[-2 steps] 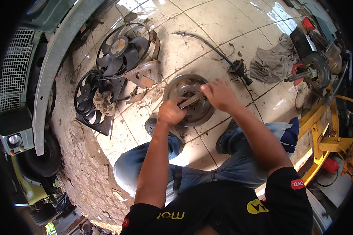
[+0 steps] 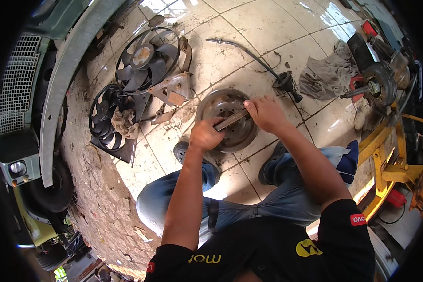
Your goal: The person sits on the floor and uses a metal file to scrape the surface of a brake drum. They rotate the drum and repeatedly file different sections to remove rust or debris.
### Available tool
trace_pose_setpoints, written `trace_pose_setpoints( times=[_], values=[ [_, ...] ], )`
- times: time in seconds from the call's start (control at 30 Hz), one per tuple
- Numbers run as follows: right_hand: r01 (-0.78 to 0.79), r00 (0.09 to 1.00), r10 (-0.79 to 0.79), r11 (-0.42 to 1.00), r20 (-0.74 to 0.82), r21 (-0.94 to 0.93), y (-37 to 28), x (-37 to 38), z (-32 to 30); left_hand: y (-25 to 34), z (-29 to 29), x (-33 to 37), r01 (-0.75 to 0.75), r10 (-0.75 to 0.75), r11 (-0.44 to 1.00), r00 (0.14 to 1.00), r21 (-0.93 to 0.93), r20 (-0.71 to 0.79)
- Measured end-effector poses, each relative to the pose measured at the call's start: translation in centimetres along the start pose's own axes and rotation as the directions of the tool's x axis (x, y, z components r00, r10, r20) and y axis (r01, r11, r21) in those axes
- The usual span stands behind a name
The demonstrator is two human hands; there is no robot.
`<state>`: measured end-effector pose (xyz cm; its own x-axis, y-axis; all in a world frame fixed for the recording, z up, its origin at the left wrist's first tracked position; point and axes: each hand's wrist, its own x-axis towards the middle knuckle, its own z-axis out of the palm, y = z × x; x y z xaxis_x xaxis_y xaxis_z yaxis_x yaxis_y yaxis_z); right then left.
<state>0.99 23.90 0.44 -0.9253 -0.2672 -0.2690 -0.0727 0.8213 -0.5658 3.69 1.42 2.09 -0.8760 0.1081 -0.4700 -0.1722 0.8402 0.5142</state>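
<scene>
Over a round, dull metal brake drum (image 2: 242,138) on the floor, I hold a flat, narrow metal bar (image 2: 231,120) slantwise in both hands. My left hand (image 2: 206,135) is closed round its lower left end. At the upper right end, my right hand (image 2: 266,113) grips it with the thumb along the bar; that end is hidden under the hand. The bar crosses above the drum's centre hole. Whether it touches the drum, I cannot tell.
Two black radiator fans (image 2: 148,66) lie at the left with a crumpled rag (image 2: 124,123). Beyond the drum is a black cable with a rubber boot (image 2: 283,82). A grey cloth (image 2: 329,75) lies at the right, near a yellow metal frame (image 2: 383,171). A vehicle bumper (image 2: 56,103) curves along the left.
My right hand has shifted very slightly to the right and down along the bar, showing a little more of it. My left hand and the drum stay put.
</scene>
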Motion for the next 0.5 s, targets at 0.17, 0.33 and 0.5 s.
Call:
trace_pose_setpoints(
  times=[0.17,0.33,0.5],
  values=[
    [0.333,0.932,-0.321,0.942,-0.169,0.045,-3.9,-1.5,1.6,-1.5,0.2,1.3,-0.020,0.021,1.000,0.999,-0.020,0.031],
    [0.072,0.996,-0.074,0.996,-0.047,-0.045,-0.8,0.6,0.1,-0.6,0.0,0.9,-0.006,0.006,0.999,1.000,0.046,0.000],
    [0.337,0.935,-0.330,0.941,-0.132,0.033,-3.6,-1.2,1.5,-0.5,-0.4,1.0,0.027,-0.025,0.999,0.997,-0.017,0.072]
  ],
)
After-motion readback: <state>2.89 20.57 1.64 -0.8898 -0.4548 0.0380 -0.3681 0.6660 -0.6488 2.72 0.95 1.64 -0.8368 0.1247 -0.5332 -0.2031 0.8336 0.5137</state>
